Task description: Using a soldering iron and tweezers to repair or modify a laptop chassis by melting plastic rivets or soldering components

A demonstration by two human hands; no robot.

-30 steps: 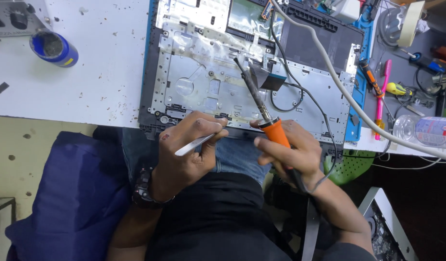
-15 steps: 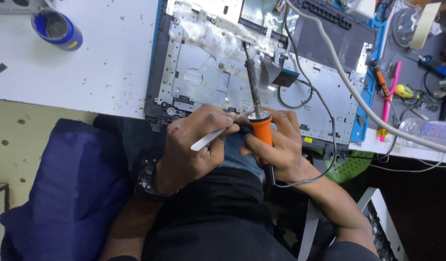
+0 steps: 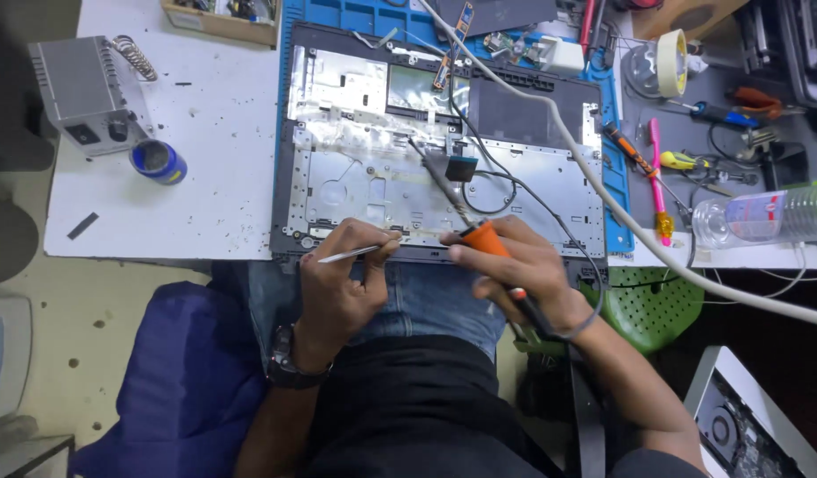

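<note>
An opened laptop base point(image 3: 514, 190) with a silvery metal plate lies on a blue mat at the table's near edge. My left hand point(image 3: 342, 283) pinches a thin silver tool, likely tweezers point(image 3: 348, 256), at the plate's front edge. My right hand point(image 3: 519, 270) grips a soldering iron point(image 3: 479, 237) with an orange collar and black handle. Its long tip reaches up and left over the plate toward a small black part point(image 3: 461, 168). The iron's dark cord runs down past my right wrist.
A grey soldering station point(image 3: 85, 88) and a small blue pot point(image 3: 158, 162) stand at the left of the white table. Screwdrivers, a tape roll point(image 3: 669, 62) and a clear plastic bottle point(image 3: 762, 217) crowd the right. A thick white cable point(image 3: 621, 208) crosses the laptop diagonally.
The view has shifted so more of the table's far side shows. My right hand has tilted the iron, its tip now pointing up-left. My left hand stays at the front edge.
</note>
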